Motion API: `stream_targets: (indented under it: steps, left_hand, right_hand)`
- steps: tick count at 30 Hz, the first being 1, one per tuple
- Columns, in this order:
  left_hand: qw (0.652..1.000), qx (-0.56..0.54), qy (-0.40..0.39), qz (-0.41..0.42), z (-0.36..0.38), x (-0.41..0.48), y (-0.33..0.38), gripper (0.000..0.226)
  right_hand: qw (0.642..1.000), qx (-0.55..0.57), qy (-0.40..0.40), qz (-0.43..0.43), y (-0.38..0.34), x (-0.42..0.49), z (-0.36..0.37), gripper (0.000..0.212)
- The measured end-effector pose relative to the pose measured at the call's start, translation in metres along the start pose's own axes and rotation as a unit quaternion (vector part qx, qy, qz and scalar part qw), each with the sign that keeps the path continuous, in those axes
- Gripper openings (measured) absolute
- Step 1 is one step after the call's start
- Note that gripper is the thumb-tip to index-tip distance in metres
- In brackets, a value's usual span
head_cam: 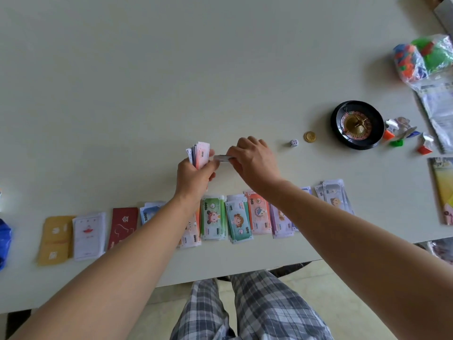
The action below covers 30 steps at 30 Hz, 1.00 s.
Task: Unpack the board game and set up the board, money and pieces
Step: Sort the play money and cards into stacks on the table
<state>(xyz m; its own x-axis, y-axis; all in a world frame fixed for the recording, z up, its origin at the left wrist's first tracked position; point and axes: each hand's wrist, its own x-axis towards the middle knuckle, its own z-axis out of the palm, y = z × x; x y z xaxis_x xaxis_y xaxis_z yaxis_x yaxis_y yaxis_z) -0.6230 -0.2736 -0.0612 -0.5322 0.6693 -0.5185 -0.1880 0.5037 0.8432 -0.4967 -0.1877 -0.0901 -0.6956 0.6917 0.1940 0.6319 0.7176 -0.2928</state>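
Two hands work above the middle of the white table, sorting play money. At about nine o'clock of the pair, the left hand is closed round a fanned wad of notes, held upright. Just at its three o'clock, the right hand pinches a thin batch of notes between thumb and fingers, seen edge-on, so its value cannot be read.

By my judgement the step is dealing notes off by denomination. To do it well, read the printed figure before letting go, lower each batch square onto its matching pile, and keep the wad clamped so nothing slips.

Along the near edge, at six o'clock of the hands, the sorted row runs left to right: yellow cards, white cards and red cards bear marks too small to read; a blue pile seems to read 5000; the green pile reads 1000; the teal pile reads 500; the orange pile reads 200; a lilac pile and a grey pile are unclear.

At three o'clock lie a die, a gold coin, a roulette wheel and small pawns; bagged pieces sit at two o'clock. No unfolded board shows.
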Motion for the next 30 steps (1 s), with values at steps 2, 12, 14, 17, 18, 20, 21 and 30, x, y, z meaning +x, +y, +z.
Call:
stream_targets:
  steps: [2,12,14,17,18,20,21,30]
  left_hand:
    - [1.000,0.017,-0.014,0.007,0.006,0.002,-0.004,0.015]
    - [0.995,0.092,0.028,0.033,0.011,0.007,-0.015,0.019]
    - [0.996,0.084,0.021,0.032,0.011,0.006,-0.015,0.011]
    - [0.996,0.083,0.015,0.033,0.014,0.005,-0.015,0.013]
    - [0.996,0.082,0.016,0.034,0.015,0.004,-0.014,0.016]
    - [0.996,0.082,0.021,0.034,0.015,0.003,-0.014,0.021]
    - [0.996,0.082,0.022,0.034,0.013,0.003,-0.014,0.020]
    - [0.999,-0.030,0.033,-0.010,0.003,-0.006,-0.003,0.009]
  right_hand:
    - [1.000,0.007,-0.012,0.008,0.001,-0.001,0.006,0.005]
    - [0.945,0.291,-0.019,0.152,0.018,-0.017,0.001,0.042]
    - [0.909,0.360,-0.024,0.206,0.015,-0.021,-0.003,0.051]
    - [0.886,0.406,-0.038,0.221,0.001,-0.020,-0.002,0.058]
    - [0.883,0.411,-0.040,0.224,-0.004,-0.019,0.000,0.057]
    - [0.878,0.412,-0.040,0.241,-0.008,-0.016,0.003,0.053]
    - [0.881,0.404,-0.039,0.241,-0.008,-0.015,0.003,0.049]
    - [0.784,0.483,-0.055,0.386,-0.008,-0.009,-0.009,0.020]
